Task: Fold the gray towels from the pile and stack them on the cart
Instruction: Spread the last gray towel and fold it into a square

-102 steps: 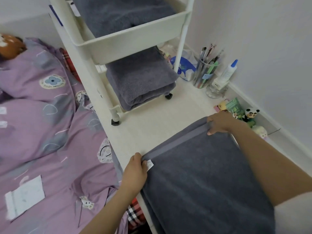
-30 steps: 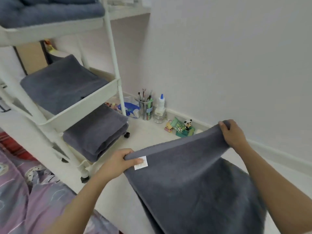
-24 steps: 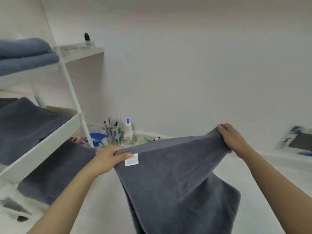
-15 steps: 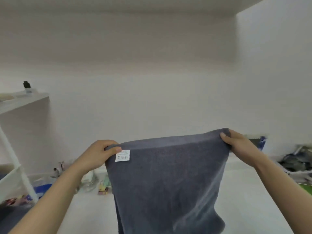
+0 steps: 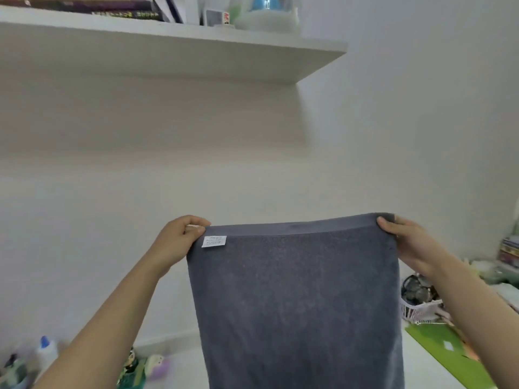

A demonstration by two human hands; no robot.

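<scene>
Up off the worktop since the first earlier frame, the gray towel point(image 5: 295, 304) now hangs in the air in front of the person, lifted by its top hem, and the view has tilted from the cart and bed up toward the wall and a white shelf point(image 5: 174, 49). Neither the cart nor the folded towels on it can be seen any more.

At the towel's top left corner the left hand point(image 5: 175, 245) pinches the hem between thumb and curled fingers, just beside a small white label point(image 5: 214, 241) sewn under the hem. At the top right corner the right hand point(image 5: 407, 242) grips the hem the same way, thumb on the near side and fingers behind the cloth. Held apart by the hands, the hem is stretched almost level between them, and the towel drops straight down out of the bottom of the view, hiding whatever lies behind it.

Books point(image 5: 92, 9) and a few blurred items stand on the shelf, high on the wall. At the worktop's far left edge a white bottle with a blue cap point(image 5: 45, 350) and some small toy figures point(image 5: 134, 363) show, all blurred. Toward the right edge sit a white basket point(image 5: 418, 308) and a green mat point(image 5: 449, 352)
</scene>
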